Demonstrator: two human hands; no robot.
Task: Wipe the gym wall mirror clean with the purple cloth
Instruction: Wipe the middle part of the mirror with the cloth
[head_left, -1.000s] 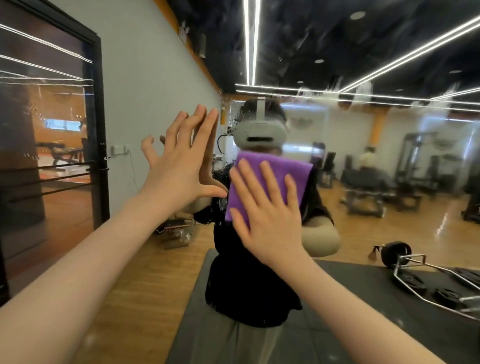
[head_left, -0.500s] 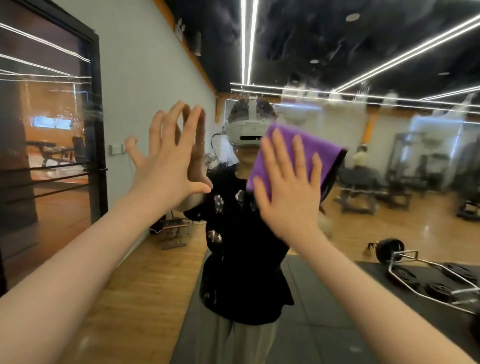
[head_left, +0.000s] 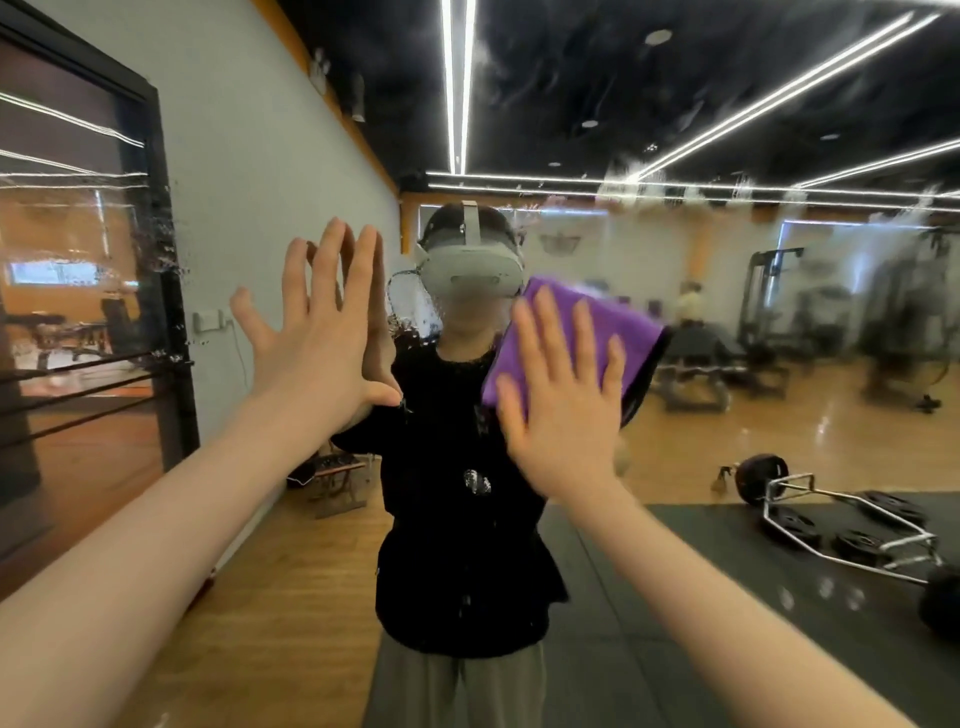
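- Two hands are raised against the mirror (head_left: 675, 130), which fills the view and shows droplets and wet streaks across its upper part.
- We see our right hand (head_left: 563, 402) at about 3 o'clock from the centre, fingers straight and fanned apart, palm flat on the purple cloth (head_left: 587, 325); nothing is curled or pinched, the hand simply presses the cloth to the glass.
- The purple cloth lies flat between that palm and the mirror, folded, its top edge and its 2 o'clock corner showing beyond the fingertips.
- Our left hand (head_left: 324, 332) sits at about 9 o'clock from the centre, wide open, fingers straight and pointing to 12 o'clock, thumb out towards 3 o'clock; it holds nothing and meets its own reflection, so it rests on the glass.
- The two hands are near each other but apart.
- In the mirror we see the reflected person (head_left: 462, 519) in a dark top with a grey headset (head_left: 470, 267), standing between the two hands.
- At 4 o'clock the reflection shows a trap bar (head_left: 852, 525) with dark plates lying on a black floor mat (head_left: 675, 649).
- At 9 o'clock a dark-framed glass door (head_left: 156, 312) stands in the reflected grey wall.
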